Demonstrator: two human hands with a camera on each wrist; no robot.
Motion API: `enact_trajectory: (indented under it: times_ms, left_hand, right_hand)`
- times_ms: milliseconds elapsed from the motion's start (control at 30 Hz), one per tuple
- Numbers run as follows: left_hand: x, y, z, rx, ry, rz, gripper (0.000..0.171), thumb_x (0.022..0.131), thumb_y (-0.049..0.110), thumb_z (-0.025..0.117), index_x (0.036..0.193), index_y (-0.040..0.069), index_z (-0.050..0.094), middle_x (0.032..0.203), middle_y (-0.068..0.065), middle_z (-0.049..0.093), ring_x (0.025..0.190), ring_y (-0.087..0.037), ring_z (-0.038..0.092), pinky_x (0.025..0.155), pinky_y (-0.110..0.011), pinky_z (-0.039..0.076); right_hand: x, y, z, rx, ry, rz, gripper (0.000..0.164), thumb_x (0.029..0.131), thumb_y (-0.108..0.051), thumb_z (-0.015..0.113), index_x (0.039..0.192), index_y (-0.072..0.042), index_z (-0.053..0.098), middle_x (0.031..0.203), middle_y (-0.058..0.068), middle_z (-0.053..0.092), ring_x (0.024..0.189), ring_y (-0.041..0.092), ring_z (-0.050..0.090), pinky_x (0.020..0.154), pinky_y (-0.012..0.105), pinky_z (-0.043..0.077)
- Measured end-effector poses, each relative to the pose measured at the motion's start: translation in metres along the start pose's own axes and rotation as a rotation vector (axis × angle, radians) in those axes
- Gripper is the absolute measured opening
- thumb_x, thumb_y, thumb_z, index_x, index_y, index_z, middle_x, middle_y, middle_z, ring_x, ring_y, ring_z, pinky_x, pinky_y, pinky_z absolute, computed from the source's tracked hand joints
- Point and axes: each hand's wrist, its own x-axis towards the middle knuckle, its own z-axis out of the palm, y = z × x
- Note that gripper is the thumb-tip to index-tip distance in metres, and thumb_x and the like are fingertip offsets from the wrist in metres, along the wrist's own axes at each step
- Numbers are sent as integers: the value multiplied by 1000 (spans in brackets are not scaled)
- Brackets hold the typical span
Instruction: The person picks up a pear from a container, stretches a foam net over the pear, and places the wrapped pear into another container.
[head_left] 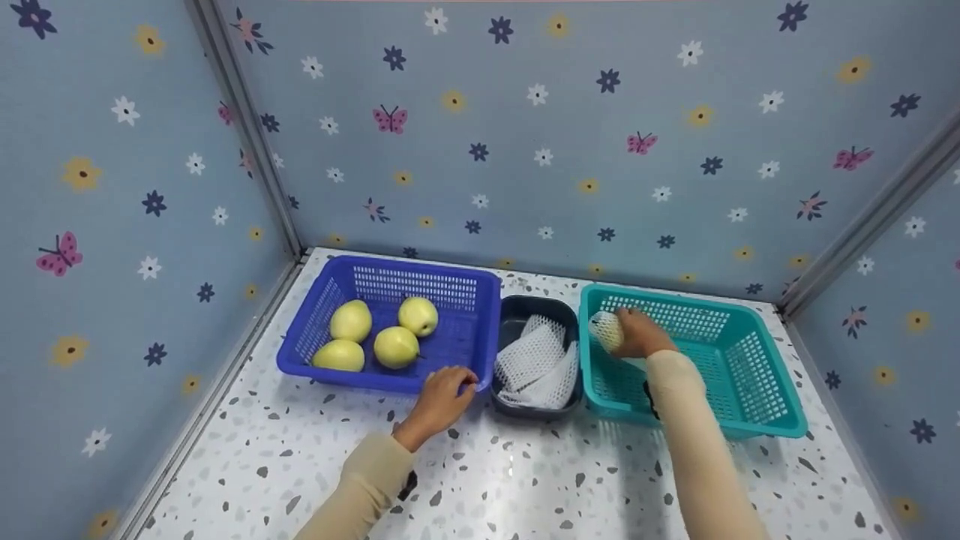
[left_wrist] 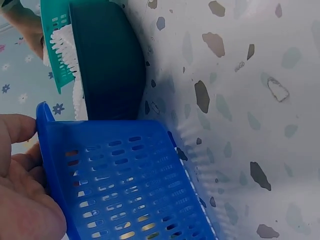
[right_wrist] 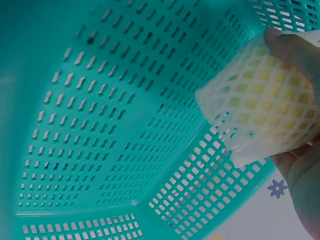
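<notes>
My left hand [head_left: 442,405] grips the near right rim of the blue basket [head_left: 390,380], its thumb and fingers on either side of the edge in the left wrist view. Several yellow-green apples [head_left: 396,347] lie inside that basket. Over the left part of the teal basket [head_left: 765,405], my right hand [head_left: 641,335] holds an apple wrapped in a white foam net [right_wrist: 270,100]. The apple's yellow colour shows through the mesh in the right wrist view. Between the two baskets a dark grey tub [head_left: 517,307] holds more white foam nets [head_left: 532,360].
All three containers stand side by side on a white speckled table [head_left: 510,480]. Behind them rises a blue wall panel [head_left: 525,187] with flowers and butterflies, and similar panels close in both sides. The tub sits close between the basket walls.
</notes>
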Motion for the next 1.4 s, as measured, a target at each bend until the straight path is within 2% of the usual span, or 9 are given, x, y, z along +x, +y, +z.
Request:
enact_trajectory:
  times_ms: [133, 300, 533, 667, 967, 1133, 1267, 1400]
  left_hand:
    - [0, 2, -1, 53, -60, -15, 20, 94, 19, 59, 105, 3, 63, 101, -9, 63, 96, -28, 53, 86, -43, 35]
    - [-1, 3, 0, 86, -100, -22, 24, 96, 20, 55, 110, 2, 61, 104, -10, 61, 98, -28, 51, 87, -43, 33]
    - [-4, 3, 4, 122, -70, 27, 21, 95, 18, 57, 107, 1, 60, 100, -10, 61, 95, -28, 52, 85, -42, 34]
    - [-4, 3, 6, 127, -71, 21, 23, 95, 20, 56, 108, 2, 61, 101, -9, 61, 96, -27, 52, 85, -42, 34]
    - [-1, 2, 3, 130, -70, 8, 20, 95, 19, 56, 106, 2, 61, 98, -8, 60, 93, -26, 51, 84, -41, 34]
    - [-1, 3, 2, 113, -77, 2, 21, 95, 18, 56, 107, 1, 61, 99, -9, 60, 94, -27, 51, 84, -42, 33]
    - [-1, 3, 3, 108, -79, 5, 23, 95, 19, 56, 109, 0, 60, 101, -10, 61, 95, -27, 51, 86, -42, 34]
    - [-2, 2, 4, 110, -61, 18, 24, 95, 19, 57, 109, 0, 61, 101, -11, 62, 95, -28, 52, 86, -42, 34]
  right_hand:
    - [7, -2, 0, -10, 1, 19, 70, 74, -13, 80, 130, 3, 42, 119, 27, 49, 107, 42, 51, 88, 57, 44]
    - [14, -1, 7, -23, -5, 49, 73, 72, -13, 82, 131, 2, 42, 119, 27, 49, 108, 42, 51, 89, 57, 44]
    - [19, 5, 20, -25, -67, 63, 71, 77, -14, 80, 133, 4, 41, 125, 28, 49, 114, 43, 49, 91, 56, 43]
    - [18, 3, 21, -19, -107, 87, 75, 79, -13, 79, 138, 5, 37, 133, 29, 46, 121, 45, 44, 95, 57, 39]
    - [11, -8, -3, -31, -125, 104, 84, 79, -17, 79, 144, 3, 31, 141, 29, 38, 127, 45, 37, 99, 58, 35]
    - [-4, -12, -20, -59, -121, 63, 80, 84, -18, 74, 146, 3, 28, 146, 29, 29, 133, 44, 29, 102, 57, 32]
    - [-18, -20, -26, -90, -58, -45, 66, 89, -18, 67, 142, 4, 34, 141, 29, 38, 128, 43, 37, 101, 56, 34]
    - [-40, -29, -18, -20, 9, -142, 55, 95, -22, 59, 140, 2, 39, 138, 25, 44, 124, 41, 43, 99, 55, 37]
